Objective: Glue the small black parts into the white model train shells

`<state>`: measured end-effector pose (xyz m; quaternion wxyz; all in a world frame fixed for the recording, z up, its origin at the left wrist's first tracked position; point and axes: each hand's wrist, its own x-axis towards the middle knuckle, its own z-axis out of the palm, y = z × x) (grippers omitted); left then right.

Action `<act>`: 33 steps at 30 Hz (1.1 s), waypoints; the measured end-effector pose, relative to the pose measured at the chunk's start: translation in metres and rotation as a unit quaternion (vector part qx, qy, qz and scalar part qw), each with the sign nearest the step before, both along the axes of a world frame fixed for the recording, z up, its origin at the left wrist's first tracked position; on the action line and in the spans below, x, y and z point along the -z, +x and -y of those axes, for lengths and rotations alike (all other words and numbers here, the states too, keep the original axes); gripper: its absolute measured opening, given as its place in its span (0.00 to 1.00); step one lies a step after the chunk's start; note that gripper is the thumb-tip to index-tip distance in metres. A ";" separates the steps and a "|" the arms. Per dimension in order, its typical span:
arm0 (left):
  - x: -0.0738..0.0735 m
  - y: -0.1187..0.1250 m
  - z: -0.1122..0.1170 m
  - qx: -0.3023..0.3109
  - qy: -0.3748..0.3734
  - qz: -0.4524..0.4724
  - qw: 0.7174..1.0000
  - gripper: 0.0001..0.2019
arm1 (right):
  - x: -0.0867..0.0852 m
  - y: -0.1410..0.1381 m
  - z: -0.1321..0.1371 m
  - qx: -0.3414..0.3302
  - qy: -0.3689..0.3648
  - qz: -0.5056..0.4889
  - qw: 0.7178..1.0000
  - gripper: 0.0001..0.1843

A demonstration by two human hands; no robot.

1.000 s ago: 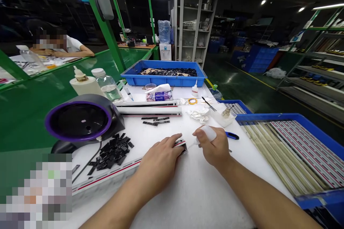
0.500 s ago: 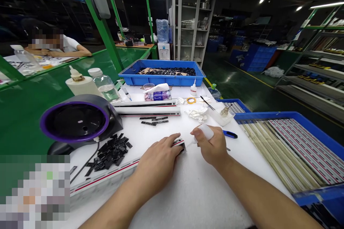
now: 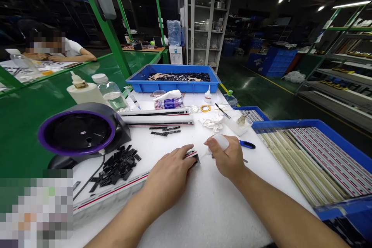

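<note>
On the table (image 3: 221, 213), a red-striped rail (image 3: 116, 190) is held by the left hand (image 3: 170, 170). At two o'clock from the rail's far end, a white squeeze bottle (image 3: 220, 142) is gripped in the right hand (image 3: 231, 159).

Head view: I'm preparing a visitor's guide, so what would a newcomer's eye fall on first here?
Probably the purple-rimmed black device, large at the left of the white worktop. Then, front and centre, the left hand grips the end of a red-striped rail while the right hand points a white squeeze bottle toward it. Beyond, a blue tray of black pieces stands at the worktop's far end.
</note>
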<state>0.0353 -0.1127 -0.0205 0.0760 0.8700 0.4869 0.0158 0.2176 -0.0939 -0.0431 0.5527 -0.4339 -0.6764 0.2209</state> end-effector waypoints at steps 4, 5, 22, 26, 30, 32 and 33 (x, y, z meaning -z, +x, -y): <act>-0.001 0.000 0.000 0.000 -0.001 -0.002 1.000 0.18 | 0.000 0.000 0.000 0.002 0.001 -0.002 1.000 0.26; -0.001 0.000 0.000 0.000 -0.001 -0.002 1.000 0.18 | 0.000 0.000 0.000 0.003 0.001 -0.001 1.000 0.26; 0.001 0.000 -0.001 0.001 0.005 -0.006 1.000 0.18 | 0.000 0.003 -0.003 0.007 0.005 0.002 1.000 0.23; 0.001 0.000 -0.001 0.000 0.004 -0.007 1.000 0.18 | -0.002 0.004 -0.004 0.011 -0.001 0.000 1.000 0.23; 0.001 0.000 -0.001 0.001 0.004 -0.005 1.000 0.18 | -0.002 0.004 -0.003 0.012 0.002 0.002 1.000 0.23; 0.001 -0.001 -0.001 0.000 0.005 -0.004 1.000 0.18 | -0.003 0.004 -0.003 0.012 0.004 0.004 1.000 0.23; 0.001 -0.001 -0.001 0.000 0.005 -0.004 1.000 0.18 | -0.003 0.004 -0.003 0.013 0.005 0.005 1.000 0.23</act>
